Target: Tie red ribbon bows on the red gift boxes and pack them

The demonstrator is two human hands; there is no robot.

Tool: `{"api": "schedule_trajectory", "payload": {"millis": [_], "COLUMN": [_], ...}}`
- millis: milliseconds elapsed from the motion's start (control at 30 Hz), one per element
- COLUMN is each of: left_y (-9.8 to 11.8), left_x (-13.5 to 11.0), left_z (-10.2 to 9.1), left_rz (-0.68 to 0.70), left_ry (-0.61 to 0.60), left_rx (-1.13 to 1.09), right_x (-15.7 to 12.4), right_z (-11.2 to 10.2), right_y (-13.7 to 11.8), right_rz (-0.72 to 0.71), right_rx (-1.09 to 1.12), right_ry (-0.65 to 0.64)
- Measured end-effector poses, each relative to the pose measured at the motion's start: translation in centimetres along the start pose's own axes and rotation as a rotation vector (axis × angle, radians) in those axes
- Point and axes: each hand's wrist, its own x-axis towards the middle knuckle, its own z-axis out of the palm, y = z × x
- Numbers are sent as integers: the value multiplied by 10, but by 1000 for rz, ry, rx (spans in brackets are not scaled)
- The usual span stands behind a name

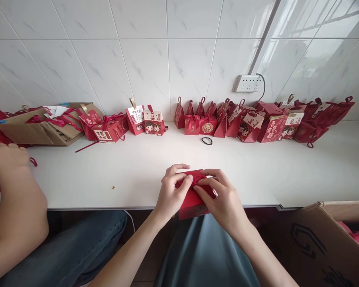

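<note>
A small red paper gift box rests at the front edge of the white counter. My left hand is closed on the box's left side, fingers curled over its top. My right hand is closed on its right side, fingertips pressing the top flaps together. Most of the box's top is hidden under my fingers.
Several finished red gift boxes line the tiled wall. A black hair tie lies before them. A flat cardboard box with red ribbons sits far left. Another person's arm rests at the left. An open carton stands lower right.
</note>
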Motion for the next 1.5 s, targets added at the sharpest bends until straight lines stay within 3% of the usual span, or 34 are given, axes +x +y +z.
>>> {"api": "schedule_trajectory", "payload": {"millis": [67, 200, 300, 367, 567, 800, 1000, 1233, 1500], "left_y": [2, 9, 17, 20, 17, 3, -6, -1, 2], "left_x": [-1, -7, -12, -14, -14, -17, -28, -32, -26], "left_z": [-1, -2, -3, -3, -2, -2, -4, 0, 0], "left_rz": [55, 188, 244, 248, 220, 213, 60, -47, -121], "left_ry": [14, 171, 110, 61, 67, 170, 246, 213, 166], "left_rx": [99, 451, 542, 523, 440, 293, 156, 36, -34], "right_x": [2, 5, 6, 6, 10, 17, 18, 4, -5], "right_z": [1, 0, -6, -12, -26, -37, -51, -49, -26], "right_y": [0, -3, -5, -4, -3, -5, 4, -7, -8], "right_rz": [7, -6, -7, 2, 22, 6, 34, 195, 329], "right_rx": [23, 32, 34, 17, -50, -70, -94, -116, -63], "right_ry": [-3, -16, -56, -97, -218, -349, -426, -232, -218]}}
